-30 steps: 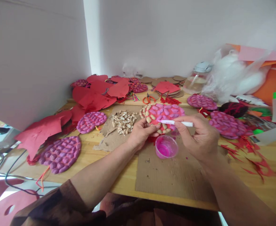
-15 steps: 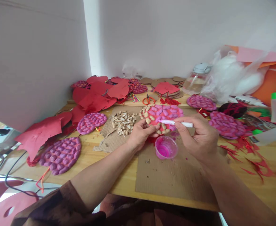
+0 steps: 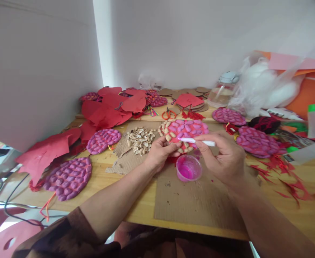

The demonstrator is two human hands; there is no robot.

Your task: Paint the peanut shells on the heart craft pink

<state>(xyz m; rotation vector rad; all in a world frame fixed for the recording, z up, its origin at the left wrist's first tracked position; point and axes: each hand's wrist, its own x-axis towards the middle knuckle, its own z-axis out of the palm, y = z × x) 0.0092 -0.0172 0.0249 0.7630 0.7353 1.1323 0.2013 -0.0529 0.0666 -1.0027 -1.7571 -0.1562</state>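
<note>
At frame centre, we find the left hand (image 3: 161,152) clamped on the disc (image 3: 186,132), the right hand (image 3: 223,154) pinching a brush (image 3: 200,142) over it, and judge colouring over half done: most peanuts (image 3: 187,128) pink, those at left and lower edges bare.

light: soft, diffuse | wall strip (image 3: 104,43): bright | edges: stretched | fine detail: smeared

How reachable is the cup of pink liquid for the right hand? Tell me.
Likely yes: the right hand, holding a white tool, is near the open cup, with nothing visible between them.
</note>
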